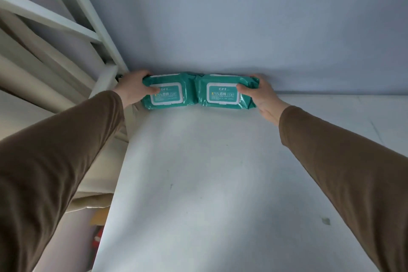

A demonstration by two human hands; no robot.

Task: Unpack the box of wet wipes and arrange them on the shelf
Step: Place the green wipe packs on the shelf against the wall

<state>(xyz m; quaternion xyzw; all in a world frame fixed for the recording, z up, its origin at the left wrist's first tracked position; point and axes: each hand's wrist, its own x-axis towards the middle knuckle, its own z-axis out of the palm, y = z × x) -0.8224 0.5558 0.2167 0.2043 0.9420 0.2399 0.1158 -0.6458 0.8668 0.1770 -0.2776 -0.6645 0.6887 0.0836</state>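
Seen from the head camera, a person in brown sleeves reaches both arms across a white shelf (198,172) toward its back edge, where two teal packs of wet wipes lie side by side at 12 o'clock, touching each other and set against the pale blue wall (220,17). The left hand (132,88) grips the left pack (169,91) at its outer end, thumb laid on the white flip lid and fingers curled over the far edge. The right hand (261,97) grips the right pack (224,93) in the same way at its outer end, thumb on the lid and fingers wrapped behind. Both packs rest flat, lids up, labels facing the camera. At 10 o'clock a white frame (72,13) of slanting bars rises beside the shelf's left corner. A small dark mark (326,221) sits on the shelf at 4 o'clock.
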